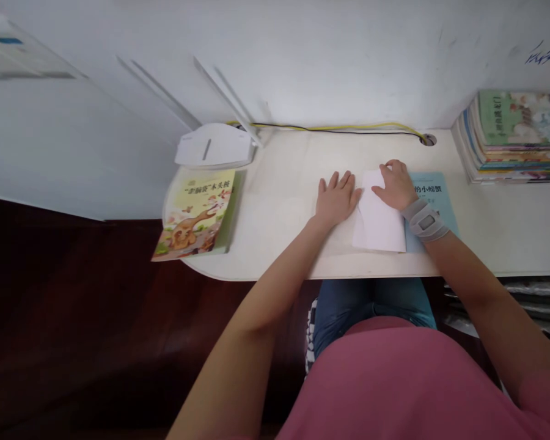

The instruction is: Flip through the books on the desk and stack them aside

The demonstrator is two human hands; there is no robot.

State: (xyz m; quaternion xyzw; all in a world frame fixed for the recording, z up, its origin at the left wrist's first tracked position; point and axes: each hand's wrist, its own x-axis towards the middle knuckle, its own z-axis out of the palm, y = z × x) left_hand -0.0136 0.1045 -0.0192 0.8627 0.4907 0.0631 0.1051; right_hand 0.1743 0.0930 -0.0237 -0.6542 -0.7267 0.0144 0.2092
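While the left hand [337, 198] lies flat and open against the edge of a sheet of white paper [376, 223], the right hand [394, 185], fingers lightly curled and gripping nothing, rests on top of it, a pale blue book [433, 198] just beside that hand.

We log a home study corner: white desk [279, 183], stacked picture books [513, 137], wifi router [214, 146], dark wooden floor [73, 305]

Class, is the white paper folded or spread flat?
Folded, it seems: the white paper shows a crease by the left hand; the right hand presses it.
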